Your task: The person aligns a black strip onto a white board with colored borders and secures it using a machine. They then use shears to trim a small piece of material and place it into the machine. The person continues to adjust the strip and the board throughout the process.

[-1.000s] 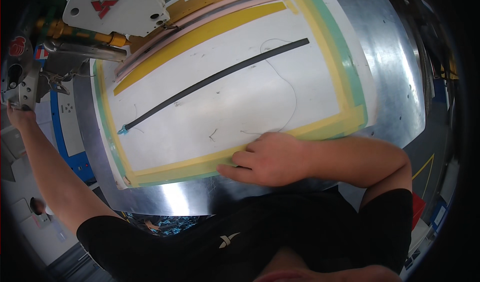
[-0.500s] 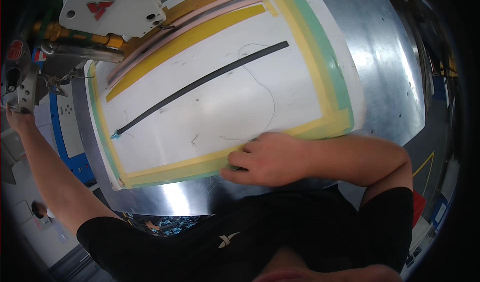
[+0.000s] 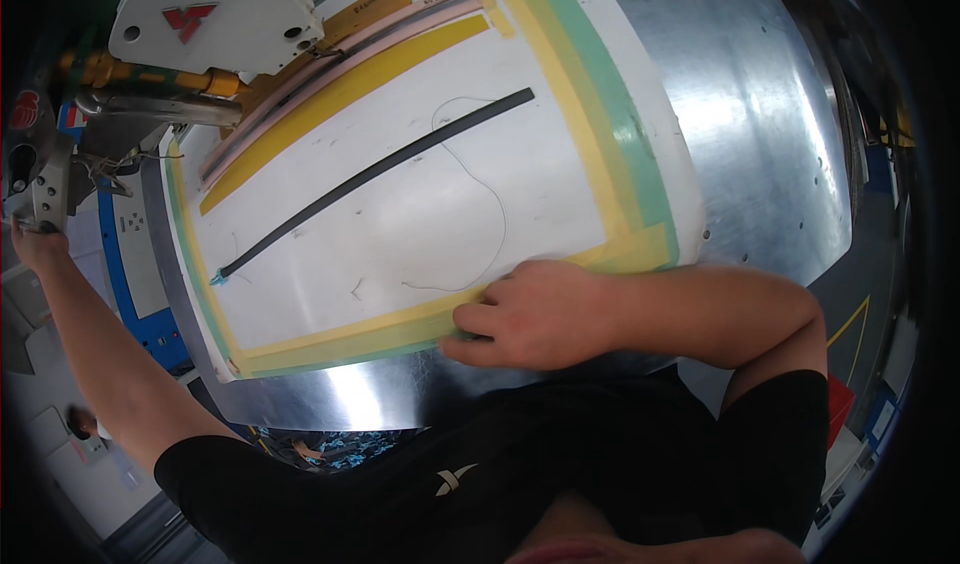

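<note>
My right hand (image 3: pixel 535 314) lies with curled fingers on the near edge of a white board (image 3: pixel 420 204) bordered with yellow and green tape, holding nothing. A long black strip (image 3: pixel 375 174) lies diagonally across the board, with a thin loose thread (image 3: pixel 495 214) looping beside it. My left hand (image 3: pixel 35 244) reaches far out to the left edge, touching grey machine parts (image 3: pixel 40 179) there; whether it grips anything I cannot tell.
The board rests on a shiny metal table (image 3: pixel 760 134). A white machine head (image 3: pixel 215 14) with a red mark hangs over the far left corner, above a yellow fitting (image 3: pixel 150 74). Pink and yellow strips (image 3: pixel 340 64) lie along the board's far side.
The view has shifted, so the board and strip sit slightly further left in the picture. My right hand stays on the board's near edge. My left hand stays at the machine.
</note>
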Motion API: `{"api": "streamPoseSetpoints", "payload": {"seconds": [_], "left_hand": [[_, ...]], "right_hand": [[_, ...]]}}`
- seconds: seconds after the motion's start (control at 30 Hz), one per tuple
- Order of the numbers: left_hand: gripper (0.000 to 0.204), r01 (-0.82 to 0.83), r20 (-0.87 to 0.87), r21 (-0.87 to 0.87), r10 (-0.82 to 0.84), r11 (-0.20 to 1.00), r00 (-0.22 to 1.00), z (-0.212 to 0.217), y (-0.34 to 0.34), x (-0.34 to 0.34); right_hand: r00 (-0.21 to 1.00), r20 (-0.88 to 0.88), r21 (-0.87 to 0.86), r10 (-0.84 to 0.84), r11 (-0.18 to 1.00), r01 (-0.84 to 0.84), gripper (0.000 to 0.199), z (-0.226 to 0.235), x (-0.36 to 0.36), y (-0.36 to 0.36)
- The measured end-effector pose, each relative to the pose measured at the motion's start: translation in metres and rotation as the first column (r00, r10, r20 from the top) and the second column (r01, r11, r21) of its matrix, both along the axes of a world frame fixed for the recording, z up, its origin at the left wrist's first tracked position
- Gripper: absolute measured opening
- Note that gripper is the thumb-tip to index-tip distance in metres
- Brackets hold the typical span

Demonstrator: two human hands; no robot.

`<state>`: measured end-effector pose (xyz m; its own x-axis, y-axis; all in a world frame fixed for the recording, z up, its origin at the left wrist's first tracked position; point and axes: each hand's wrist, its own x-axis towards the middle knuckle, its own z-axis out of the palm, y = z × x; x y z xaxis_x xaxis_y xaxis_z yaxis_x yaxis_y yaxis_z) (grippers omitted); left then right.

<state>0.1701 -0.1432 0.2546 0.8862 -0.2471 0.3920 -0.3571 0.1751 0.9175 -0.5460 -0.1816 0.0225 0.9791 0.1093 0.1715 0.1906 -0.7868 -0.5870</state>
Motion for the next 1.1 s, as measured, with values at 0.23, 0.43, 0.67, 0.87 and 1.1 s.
{"api": "streamPoseSetpoints", "payload": {"seconds": [0.23, 0.43, 0.67, 0.87, 1.1], "left_hand": [[0.055, 0.002, -0.008, 0.000, -0.002, 1.000, 1.000, -0.003, -0.006, 0.001], [0.055, 0.002, 0.037, 0.020, -0.002, 1.000, 0.999, -0.006, -0.013, -0.001], [0.055, -0.040, 0.037, 0.001, 0.039, 0.999, 0.999, 0.001, -0.024, -0.051], [0.053, -0.093, -0.029, -0.011, 0.092, 0.996, 0.995, 0.000, -0.036, -0.081], [0.051, -0.069, 0.005, -0.022, 0.069, 0.997, 0.998, 0.000, -0.041, -0.078]], "right_hand": [[1.000, -0.030, -0.016, 0.003, 1.000, -0.004, 0.038, -0.002, -0.012, -0.006], [1.000, -0.030, -0.012, -0.003, 1.000, 0.002, 0.038, -0.001, -0.025, -0.014], [1.000, -0.014, -0.020, 0.003, 1.000, -0.003, 0.039, -0.003, -0.039, -0.021], [1.000, 0.001, -0.046, -0.002, 0.999, 0.002, 0.041, -0.004, -0.051, -0.027], [1.000, 0.014, -0.057, 0.000, 0.998, 0.001, 0.040, -0.004, -0.064, -0.034]]}}
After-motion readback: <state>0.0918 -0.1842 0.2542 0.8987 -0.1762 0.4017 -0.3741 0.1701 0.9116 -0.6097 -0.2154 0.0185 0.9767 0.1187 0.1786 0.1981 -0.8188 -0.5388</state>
